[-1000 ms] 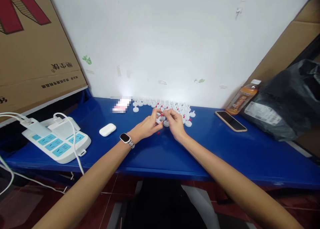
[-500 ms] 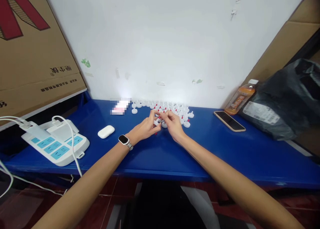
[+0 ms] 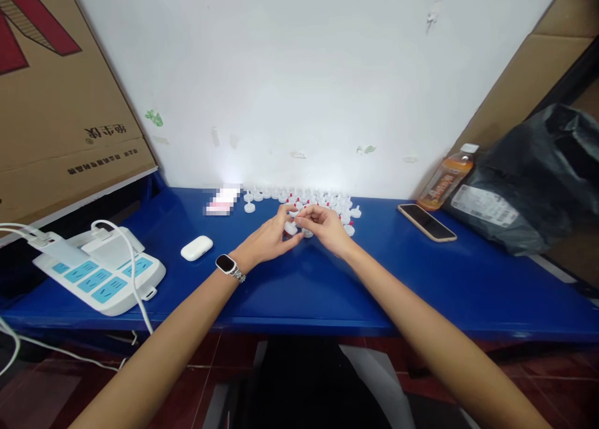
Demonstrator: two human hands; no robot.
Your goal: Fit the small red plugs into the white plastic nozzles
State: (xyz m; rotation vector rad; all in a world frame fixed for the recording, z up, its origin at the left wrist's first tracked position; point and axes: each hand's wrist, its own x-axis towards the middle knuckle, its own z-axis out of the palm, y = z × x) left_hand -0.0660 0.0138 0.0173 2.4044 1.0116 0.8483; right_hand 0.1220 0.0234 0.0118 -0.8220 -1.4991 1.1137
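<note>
White plastic caps (image 3: 322,202), some tipped red, lie in a cluster at the frame's middle; both hands meet at its near edge. Left hand (image 3: 270,238) pinches one cap (image 3: 291,227) between thumb and fingers, and right hand (image 3: 327,226) curls its fingertips against the same spot, touching the left. Earbud case (image 3: 196,248) sits left of them, power strip (image 3: 96,272) at lower left, phone (image 3: 426,221) and bottle (image 3: 445,177) to the right on the blue table (image 3: 299,285)
</note>
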